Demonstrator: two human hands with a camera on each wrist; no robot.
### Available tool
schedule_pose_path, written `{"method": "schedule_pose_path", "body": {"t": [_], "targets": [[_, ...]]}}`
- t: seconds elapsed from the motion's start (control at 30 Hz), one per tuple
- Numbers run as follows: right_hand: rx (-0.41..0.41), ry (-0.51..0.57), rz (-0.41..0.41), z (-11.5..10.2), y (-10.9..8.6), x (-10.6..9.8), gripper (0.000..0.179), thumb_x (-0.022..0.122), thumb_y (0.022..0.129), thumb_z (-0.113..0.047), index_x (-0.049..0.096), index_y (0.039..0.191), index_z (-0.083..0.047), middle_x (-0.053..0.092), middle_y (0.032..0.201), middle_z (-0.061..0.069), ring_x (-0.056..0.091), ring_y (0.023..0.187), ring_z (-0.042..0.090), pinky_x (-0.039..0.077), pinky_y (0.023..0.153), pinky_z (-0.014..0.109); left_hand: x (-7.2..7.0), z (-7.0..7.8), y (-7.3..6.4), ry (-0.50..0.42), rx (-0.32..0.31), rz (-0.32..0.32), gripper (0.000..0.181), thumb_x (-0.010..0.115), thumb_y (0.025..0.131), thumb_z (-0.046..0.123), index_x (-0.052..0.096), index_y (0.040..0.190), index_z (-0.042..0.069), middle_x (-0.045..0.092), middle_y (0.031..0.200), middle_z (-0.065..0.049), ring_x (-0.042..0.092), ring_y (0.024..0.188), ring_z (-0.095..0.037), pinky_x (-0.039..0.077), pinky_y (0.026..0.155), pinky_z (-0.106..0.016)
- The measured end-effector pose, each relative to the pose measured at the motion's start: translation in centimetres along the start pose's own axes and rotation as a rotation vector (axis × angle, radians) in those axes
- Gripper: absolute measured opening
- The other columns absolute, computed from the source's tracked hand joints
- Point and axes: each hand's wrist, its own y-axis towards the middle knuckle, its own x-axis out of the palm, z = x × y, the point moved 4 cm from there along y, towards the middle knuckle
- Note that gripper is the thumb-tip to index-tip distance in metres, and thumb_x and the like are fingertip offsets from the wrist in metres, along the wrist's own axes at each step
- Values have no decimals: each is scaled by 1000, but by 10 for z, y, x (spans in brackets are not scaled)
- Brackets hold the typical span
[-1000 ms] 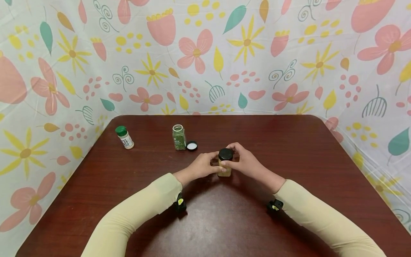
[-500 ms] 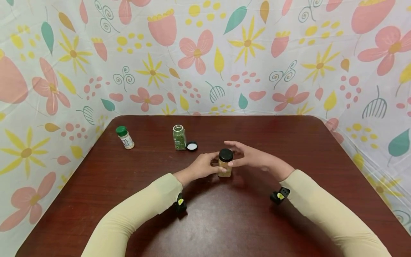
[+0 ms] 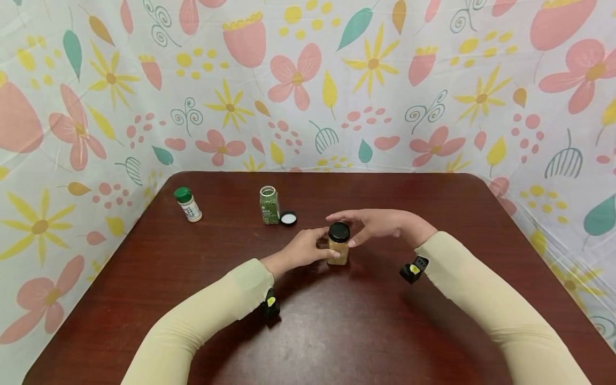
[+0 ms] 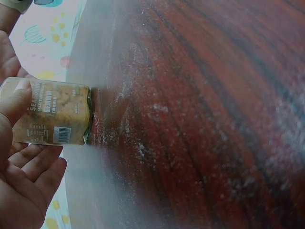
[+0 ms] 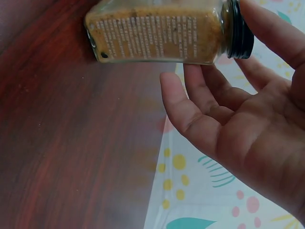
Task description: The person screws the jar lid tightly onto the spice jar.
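Note:
A square glass seasoning jar (image 3: 339,255) of yellow-brown powder stands upright on the table, its black lid (image 3: 339,232) on top. My left hand (image 3: 304,249) grips the jar's body from the left. The left wrist view shows that thumb pressed over the label of the jar (image 4: 62,112), with the fingers along the other side. My right hand (image 3: 377,223) is at the jar's right, fingers loosely spread behind the lid and thumb near its side. In the right wrist view, a digit of this hand (image 5: 257,114) lies right at the rim of the lid (image 5: 240,31).
Behind and to the left, an uncapped glass jar of green herbs (image 3: 269,208) stands beside an upturned black lid (image 3: 289,218) with a white inside. A white shaker with a green cap (image 3: 189,205) stands farther left on the dark wooden table (image 3: 308,331). A flower-patterned cloth (image 3: 308,128) hangs behind.
My right hand has loosened its fingers from the lid, drawn back to the right, then come over the far side with the wrist raised. The left hand keeps its grip on the jar.

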Motion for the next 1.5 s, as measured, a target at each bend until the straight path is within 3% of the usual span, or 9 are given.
{"method": "schedule_pose_path", "body": {"t": [0.2,0.6,1.0,1.2,1.5], "targets": [[-11,48,-47,0,4,-1,77,70,98,-13,28,162,-10,38,159,19,51,136,34,46,113,56,1,0,0,4,1,1,54,77,94,30,61,140,7,72,131,-10,70,122,-25,56,102,-39],[-29,80,-30,-1,5,-1,61,68,98,-9,42,154,-6,44,156,19,53,132,26,44,114,57,0,1,1,11,0,13,53,78,93,29,63,137,5,74,127,-12,71,118,-25,57,99,-36],[-69,23,62,4,4,3,58,70,98,-16,47,150,-7,52,147,17,53,132,30,51,105,41,1,1,1,-6,-5,-1,55,77,94,30,60,140,4,73,129,-12,70,120,-25,57,100,-38],[-102,-16,127,5,1,7,55,70,98,-20,49,148,-9,55,145,16,49,138,36,49,107,47,2,-1,1,3,-9,0,57,77,94,30,59,142,5,73,130,-11,70,121,-24,57,100,-38],[-155,-24,219,9,2,16,53,67,100,-17,47,147,-3,54,144,21,51,134,39,51,105,46,0,-1,0,-5,-5,2,56,77,94,30,60,141,5,73,130,-11,70,120,-25,57,99,-38]]}}
